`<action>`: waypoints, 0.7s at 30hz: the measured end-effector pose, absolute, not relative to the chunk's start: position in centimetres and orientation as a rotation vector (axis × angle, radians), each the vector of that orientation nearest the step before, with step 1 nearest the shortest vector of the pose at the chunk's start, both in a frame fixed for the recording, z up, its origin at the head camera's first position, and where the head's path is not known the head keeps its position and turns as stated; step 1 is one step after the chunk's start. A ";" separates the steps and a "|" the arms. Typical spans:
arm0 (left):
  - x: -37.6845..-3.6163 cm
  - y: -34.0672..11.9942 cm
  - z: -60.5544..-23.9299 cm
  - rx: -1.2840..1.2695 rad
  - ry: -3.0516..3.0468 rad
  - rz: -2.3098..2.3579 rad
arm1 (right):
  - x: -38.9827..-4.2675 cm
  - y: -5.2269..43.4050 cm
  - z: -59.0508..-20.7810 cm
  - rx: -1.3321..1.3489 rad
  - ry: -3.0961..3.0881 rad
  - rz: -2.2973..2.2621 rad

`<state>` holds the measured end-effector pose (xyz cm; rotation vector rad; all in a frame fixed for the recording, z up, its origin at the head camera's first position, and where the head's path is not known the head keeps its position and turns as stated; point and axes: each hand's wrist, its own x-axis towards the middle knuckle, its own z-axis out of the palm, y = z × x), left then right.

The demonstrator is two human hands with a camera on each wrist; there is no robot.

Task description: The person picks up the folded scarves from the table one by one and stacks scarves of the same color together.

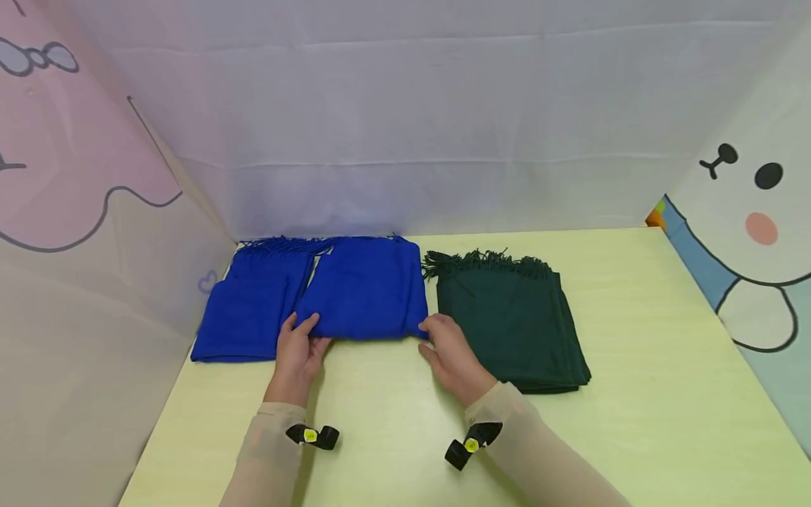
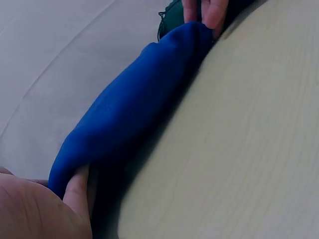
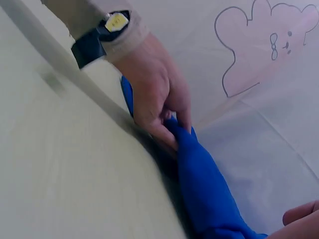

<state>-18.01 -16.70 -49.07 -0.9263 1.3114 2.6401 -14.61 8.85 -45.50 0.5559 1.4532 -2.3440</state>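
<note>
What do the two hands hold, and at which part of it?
Both grip the folded blue scarf at its near edge: the left hand at the left corner, the right hand at the right corner.

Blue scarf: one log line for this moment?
left hand: grips blue scarf | right hand: grips it | green scarf: untouched

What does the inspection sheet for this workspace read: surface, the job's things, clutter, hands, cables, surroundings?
Surface: pale yellow-green table.
Job's things: folded blue scarf, near edge lifted; second blue scarf left of it, touching.
Clutter: folded dark green scarf on the right.
Hands: left hand and right hand each pinch a near corner of the folded blue scarf.
Cables: nothing seen.
Surroundings: white backdrop, cartoon side panels.
</note>
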 end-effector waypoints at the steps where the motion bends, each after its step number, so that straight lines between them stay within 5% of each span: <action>1: -18.0 -16.7 -49.0 -0.923 1.280 2.652 | -14.3 8.8 -45.5 0.571 1.440 -2.344; 8: -17.8 -16.7 -48.3 -0.918 1.129 2.719 | -13.3 8.5 -46.4 0.588 1.174 -2.339; 21: -17.6 -16.4 -48.5 -0.972 1.009 2.783 | -17.7 7.4 -47.6 0.598 0.979 -2.324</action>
